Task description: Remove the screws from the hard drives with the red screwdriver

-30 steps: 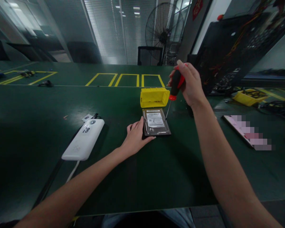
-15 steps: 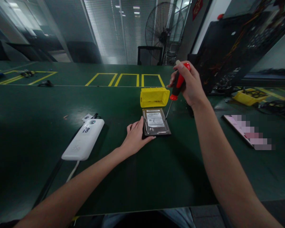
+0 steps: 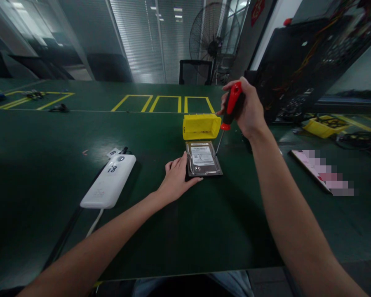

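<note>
A hard drive [image 3: 203, 159] with a white label lies flat on the green table. My left hand [image 3: 176, 177] grips its left side, with the thumb along the near edge and the fingers against the left edge. Above and to the right, my right hand [image 3: 249, 105] is closed round the red and black handle of a screwdriver [image 3: 234, 101]. The screwdriver leans, its thin shaft pointing down with the tip at the drive's right edge. Just behind the drive, a yellow plastic bin [image 3: 201, 127] rests with its opening facing me.
A white power bank [image 3: 109, 181] with a cable lies on the left. On the right are a pink phone-like slab [image 3: 320, 171], partly pixelated, and another yellow bin [image 3: 324, 126] with dark parts. An open computer case [image 3: 297, 62] stands at the back right.
My right hand has turned a little round the screwdriver handle, and its thumb and fingers have shifted. The tip stays at the drive's edge. My left hand and the drive have not moved.
</note>
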Action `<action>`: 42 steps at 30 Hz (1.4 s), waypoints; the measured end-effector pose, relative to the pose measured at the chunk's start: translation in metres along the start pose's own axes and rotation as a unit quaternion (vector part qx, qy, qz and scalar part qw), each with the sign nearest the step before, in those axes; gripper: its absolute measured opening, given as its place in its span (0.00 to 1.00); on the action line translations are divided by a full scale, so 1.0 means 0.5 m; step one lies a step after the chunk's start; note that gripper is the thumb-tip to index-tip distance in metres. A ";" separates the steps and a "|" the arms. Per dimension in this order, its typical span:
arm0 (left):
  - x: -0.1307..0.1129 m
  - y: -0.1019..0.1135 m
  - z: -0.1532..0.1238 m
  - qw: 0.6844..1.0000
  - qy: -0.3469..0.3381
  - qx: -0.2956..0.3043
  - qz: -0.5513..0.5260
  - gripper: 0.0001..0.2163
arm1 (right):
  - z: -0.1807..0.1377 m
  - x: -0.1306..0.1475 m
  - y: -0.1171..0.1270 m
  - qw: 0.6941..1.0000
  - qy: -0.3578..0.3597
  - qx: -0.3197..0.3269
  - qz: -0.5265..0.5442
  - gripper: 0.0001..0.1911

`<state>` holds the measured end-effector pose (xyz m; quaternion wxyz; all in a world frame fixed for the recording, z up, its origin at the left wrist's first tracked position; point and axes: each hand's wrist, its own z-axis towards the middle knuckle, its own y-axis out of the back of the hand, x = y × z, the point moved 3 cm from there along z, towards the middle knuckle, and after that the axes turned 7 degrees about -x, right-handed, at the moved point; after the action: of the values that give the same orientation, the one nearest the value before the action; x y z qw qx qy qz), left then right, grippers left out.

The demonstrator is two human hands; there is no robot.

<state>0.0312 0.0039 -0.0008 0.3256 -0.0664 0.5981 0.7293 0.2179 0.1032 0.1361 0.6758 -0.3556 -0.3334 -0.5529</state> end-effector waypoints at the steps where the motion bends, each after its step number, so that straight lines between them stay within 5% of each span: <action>1: 0.000 0.000 0.000 1.000 -0.001 0.000 0.000 0.41 | 0.000 0.000 0.000 1.000 0.000 0.003 -0.002 0.25; 18: -0.002 0.003 -0.002 1.000 0.005 0.007 -0.005 0.40 | 0.000 0.004 -0.003 1.000 0.012 -0.020 0.007 0.14; 42: 0.009 -0.007 0.001 1.000 -0.004 -0.008 0.006 0.41 | 0.001 0.005 -0.010 0.999 0.043 0.013 0.011 0.16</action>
<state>0.0301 0.0065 -0.0059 0.3232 -0.0623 0.5910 0.7365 0.2135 0.1019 0.1389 0.7004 -0.3262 -0.3074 -0.5555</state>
